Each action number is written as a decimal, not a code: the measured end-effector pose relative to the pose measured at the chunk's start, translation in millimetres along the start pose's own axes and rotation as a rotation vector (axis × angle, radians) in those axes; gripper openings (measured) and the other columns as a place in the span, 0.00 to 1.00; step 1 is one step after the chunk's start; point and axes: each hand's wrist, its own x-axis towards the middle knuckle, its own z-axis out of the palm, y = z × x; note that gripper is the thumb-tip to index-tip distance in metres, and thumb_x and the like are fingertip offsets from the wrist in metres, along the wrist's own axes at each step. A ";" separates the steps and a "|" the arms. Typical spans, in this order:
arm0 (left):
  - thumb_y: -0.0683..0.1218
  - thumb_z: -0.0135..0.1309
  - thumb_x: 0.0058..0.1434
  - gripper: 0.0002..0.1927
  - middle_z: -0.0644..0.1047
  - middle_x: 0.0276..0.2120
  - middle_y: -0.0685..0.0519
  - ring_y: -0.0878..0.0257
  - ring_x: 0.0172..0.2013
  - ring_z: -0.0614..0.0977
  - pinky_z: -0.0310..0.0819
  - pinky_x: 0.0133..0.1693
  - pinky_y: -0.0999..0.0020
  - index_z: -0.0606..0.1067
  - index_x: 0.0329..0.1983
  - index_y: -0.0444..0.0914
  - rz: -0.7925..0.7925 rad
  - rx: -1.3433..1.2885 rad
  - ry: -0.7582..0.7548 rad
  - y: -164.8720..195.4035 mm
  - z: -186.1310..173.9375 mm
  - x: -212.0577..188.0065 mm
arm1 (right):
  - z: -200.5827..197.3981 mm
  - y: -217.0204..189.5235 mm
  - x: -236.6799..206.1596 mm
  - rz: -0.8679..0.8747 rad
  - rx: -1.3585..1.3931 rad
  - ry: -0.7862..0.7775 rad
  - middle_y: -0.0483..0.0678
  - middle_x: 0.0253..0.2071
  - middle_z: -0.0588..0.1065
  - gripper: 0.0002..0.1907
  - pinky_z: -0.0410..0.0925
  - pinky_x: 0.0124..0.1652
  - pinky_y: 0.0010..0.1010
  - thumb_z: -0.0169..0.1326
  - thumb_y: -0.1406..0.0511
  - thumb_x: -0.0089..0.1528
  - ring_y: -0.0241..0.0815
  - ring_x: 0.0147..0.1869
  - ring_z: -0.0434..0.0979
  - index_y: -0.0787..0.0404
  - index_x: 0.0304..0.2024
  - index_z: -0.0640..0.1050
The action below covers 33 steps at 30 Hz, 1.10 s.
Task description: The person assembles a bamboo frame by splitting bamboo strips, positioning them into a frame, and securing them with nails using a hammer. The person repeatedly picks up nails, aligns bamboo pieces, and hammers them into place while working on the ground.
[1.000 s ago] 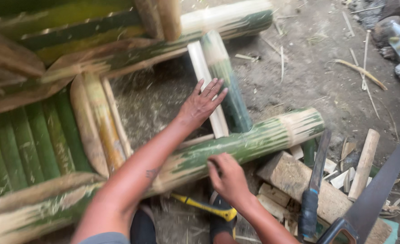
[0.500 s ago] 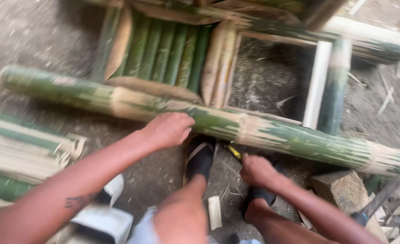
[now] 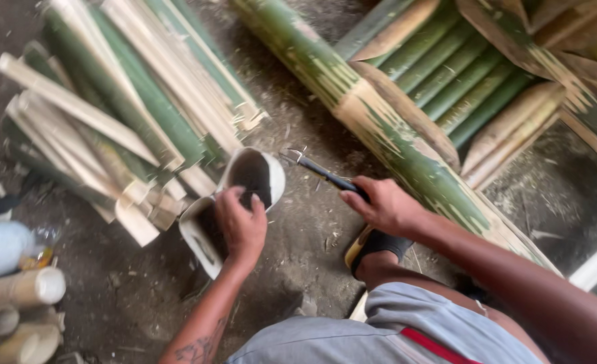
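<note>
A white cut-open container [image 3: 255, 178] lay on the dirt floor [image 3: 298, 249] beside a pile of split bamboo strips [image 3: 123, 108]; its contents could not be made out. The left hand [image 3: 241, 226] reached into it, fingers curled over its rim. The right hand [image 3: 383, 205] was clenched around one dark-handled tool [image 3: 315, 168], next to one thick green bamboo pole [image 3: 379, 128].

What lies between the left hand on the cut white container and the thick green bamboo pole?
In the head view, between left hand and bamboo pole lie bare dirt and the dark-handled tool held by the right hand.
</note>
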 end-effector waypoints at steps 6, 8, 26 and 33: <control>0.56 0.61 0.57 0.34 0.75 0.47 0.25 0.34 0.49 0.79 0.73 0.52 0.47 0.72 0.52 0.23 -0.485 0.141 -0.391 -67.9 8.6 -45.4 | 49.2 -22.3 26.7 -0.172 0.043 -0.147 0.49 0.21 0.75 0.20 0.69 0.28 0.42 0.52 0.52 0.65 0.44 0.23 0.74 0.58 0.47 0.81; 0.54 0.54 0.62 0.23 0.79 0.37 0.29 0.35 0.45 0.82 0.76 0.50 0.47 0.82 0.39 0.27 -0.576 0.151 -0.501 -65.8 13.6 -52.7 | 51.8 -19.5 21.4 -0.192 0.064 -0.155 0.48 0.21 0.77 0.20 0.69 0.28 0.40 0.53 0.51 0.64 0.42 0.23 0.74 0.60 0.44 0.82; 0.41 0.47 0.62 0.14 0.82 0.25 0.40 0.50 0.25 0.86 0.84 0.30 0.56 0.80 0.26 0.32 -0.032 0.106 -1.065 124.4 -14.9 -56.3 | 41.6 5.3 -41.1 -0.016 0.496 0.481 0.43 0.18 0.68 0.21 0.61 0.22 0.30 0.54 0.53 0.67 0.33 0.20 0.66 0.63 0.30 0.74; 0.48 0.47 0.64 0.17 0.82 0.31 0.39 0.44 0.34 0.85 0.80 0.41 0.51 0.82 0.32 0.33 0.047 0.060 -0.686 149.0 142.9 -13.0 | 47.5 57.3 -55.9 0.195 0.407 0.622 0.47 0.17 0.70 0.22 0.64 0.24 0.35 0.54 0.50 0.64 0.37 0.21 0.68 0.63 0.34 0.78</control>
